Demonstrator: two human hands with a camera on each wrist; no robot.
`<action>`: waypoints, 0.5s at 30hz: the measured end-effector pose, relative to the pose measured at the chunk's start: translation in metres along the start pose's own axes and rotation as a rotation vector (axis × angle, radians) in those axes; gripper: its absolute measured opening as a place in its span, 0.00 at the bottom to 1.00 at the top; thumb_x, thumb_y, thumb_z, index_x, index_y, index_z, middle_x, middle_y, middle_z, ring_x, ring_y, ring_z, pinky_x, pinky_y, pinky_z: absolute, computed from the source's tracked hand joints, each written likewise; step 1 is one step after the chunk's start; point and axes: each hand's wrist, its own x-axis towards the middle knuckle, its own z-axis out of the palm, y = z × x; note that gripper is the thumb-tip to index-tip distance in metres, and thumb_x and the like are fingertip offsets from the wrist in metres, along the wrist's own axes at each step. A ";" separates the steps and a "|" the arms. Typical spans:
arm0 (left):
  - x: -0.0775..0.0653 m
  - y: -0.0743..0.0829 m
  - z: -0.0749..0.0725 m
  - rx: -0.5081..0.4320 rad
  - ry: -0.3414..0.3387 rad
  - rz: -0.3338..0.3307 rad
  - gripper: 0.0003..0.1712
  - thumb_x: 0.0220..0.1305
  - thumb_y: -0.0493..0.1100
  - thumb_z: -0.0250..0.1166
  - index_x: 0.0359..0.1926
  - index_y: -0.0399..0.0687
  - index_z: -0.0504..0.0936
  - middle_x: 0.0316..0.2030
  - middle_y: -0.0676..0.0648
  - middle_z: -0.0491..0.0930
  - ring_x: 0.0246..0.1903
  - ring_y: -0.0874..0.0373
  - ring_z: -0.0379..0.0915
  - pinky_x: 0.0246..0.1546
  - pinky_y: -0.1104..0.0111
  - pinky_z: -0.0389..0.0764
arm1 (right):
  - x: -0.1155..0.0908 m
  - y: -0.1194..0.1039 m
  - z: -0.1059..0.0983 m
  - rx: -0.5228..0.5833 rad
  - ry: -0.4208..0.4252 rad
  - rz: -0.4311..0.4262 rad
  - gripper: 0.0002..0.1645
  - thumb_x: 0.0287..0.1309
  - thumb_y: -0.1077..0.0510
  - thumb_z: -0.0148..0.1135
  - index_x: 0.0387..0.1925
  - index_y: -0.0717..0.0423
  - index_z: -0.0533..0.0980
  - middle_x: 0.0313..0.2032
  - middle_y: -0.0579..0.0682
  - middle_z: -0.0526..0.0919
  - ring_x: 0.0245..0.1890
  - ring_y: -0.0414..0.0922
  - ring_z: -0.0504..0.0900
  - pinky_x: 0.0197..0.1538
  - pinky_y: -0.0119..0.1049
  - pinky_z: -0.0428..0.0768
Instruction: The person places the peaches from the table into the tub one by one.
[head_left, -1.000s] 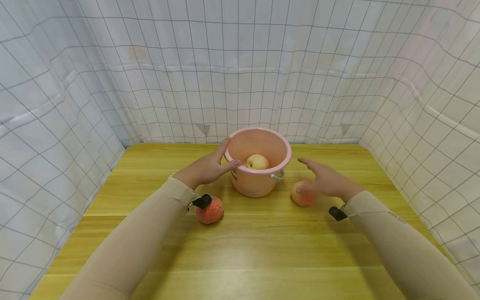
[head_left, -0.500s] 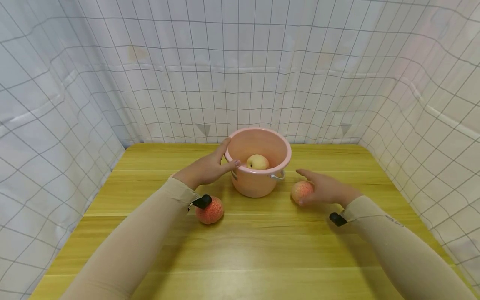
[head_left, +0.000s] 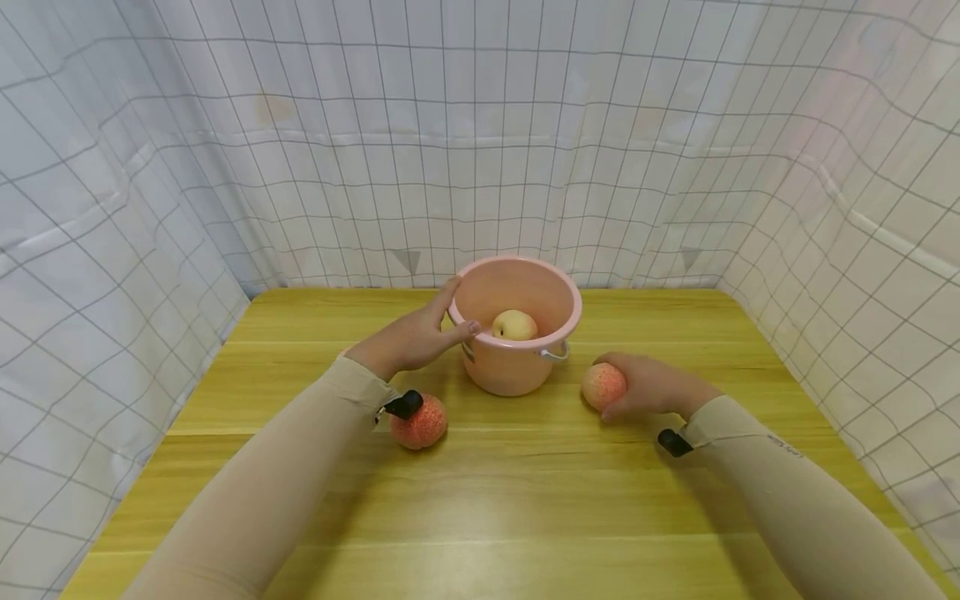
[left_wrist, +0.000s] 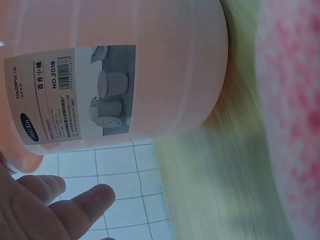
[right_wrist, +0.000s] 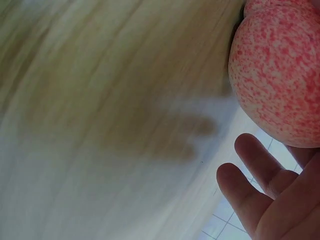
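A pink bucket (head_left: 507, 367) stands upright on the table, with a pale yellow peach (head_left: 514, 325) inside. At the bucket's left side my left hand (head_left: 412, 337) grips the rim, thumb at the front edge; two of its fingers (left_wrist: 82, 212) extend free below the bucket in the left wrist view. To the right of the bucket, my right hand (head_left: 656, 386) holds a red-speckled peach (head_left: 603, 386) between thumb and forefinger. Other fingers of that hand (right_wrist: 245, 195) stand apart from the peach in the right wrist view. Another red peach (head_left: 420, 422) lies beneath my left wrist, partly covered by the wrist camera.
A yellow wooden table (head_left: 487, 500) carries everything. White grid-patterned curtain (head_left: 510, 167) encloses the back and both sides, close behind the bucket. The bucket's white handle (head_left: 555, 353) hangs on its right side. A sliver of something pale shows behind the left wrist.
My right hand has come down around the right-hand peach, and its thumb and forefinger now close on it. The left hand, the bucket and the other peaches have stayed in place.
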 end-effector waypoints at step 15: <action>0.001 -0.002 0.001 0.018 0.008 -0.002 0.61 0.65 0.84 0.51 0.84 0.74 0.27 0.85 0.44 0.42 0.82 0.41 0.47 0.79 0.39 0.55 | 0.001 0.002 0.003 0.007 -0.002 0.026 0.52 0.44 0.43 0.87 0.67 0.55 0.72 0.54 0.52 0.84 0.52 0.48 0.82 0.61 0.52 0.79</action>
